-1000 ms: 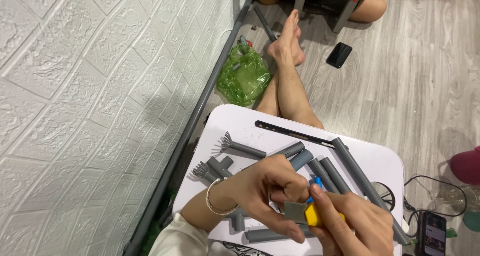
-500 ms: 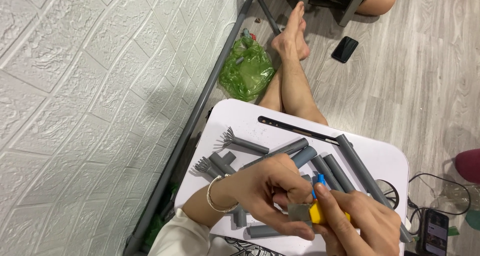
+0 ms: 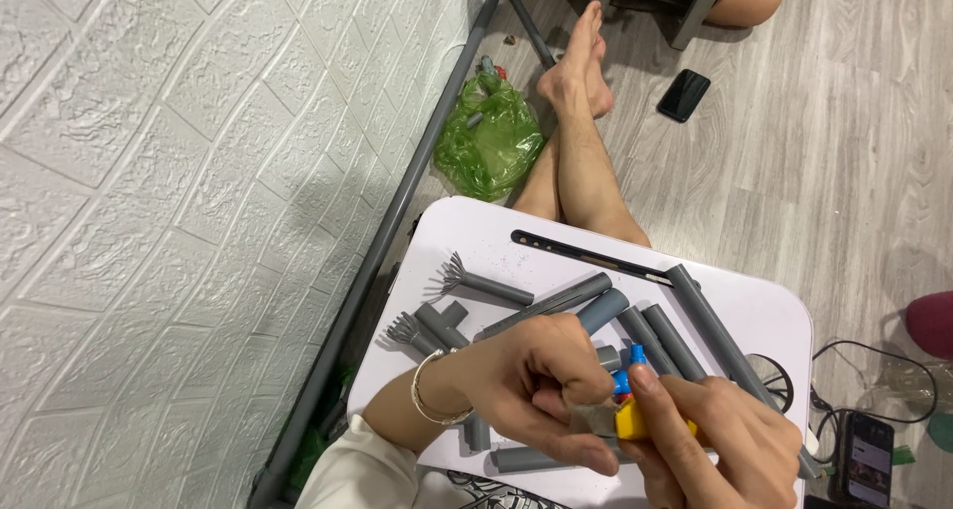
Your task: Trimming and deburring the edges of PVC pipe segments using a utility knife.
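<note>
Both hands have barely shifted since the earlier frames, staying low over the white worktop. From the head view, the left hand pinches a short grey pipe piece, and the right hand is closed around a yellow-and-blue tool pressed against it. Working that piece looks like the step in hand; a steady grip seems needed. Grey pipe lengths lie just beyond. A crumpled green plastic bag sits on the floor by the wall, with no label readable.

The left hand has closed further over the grey piece; the right hand seems barely shifted.
</note>
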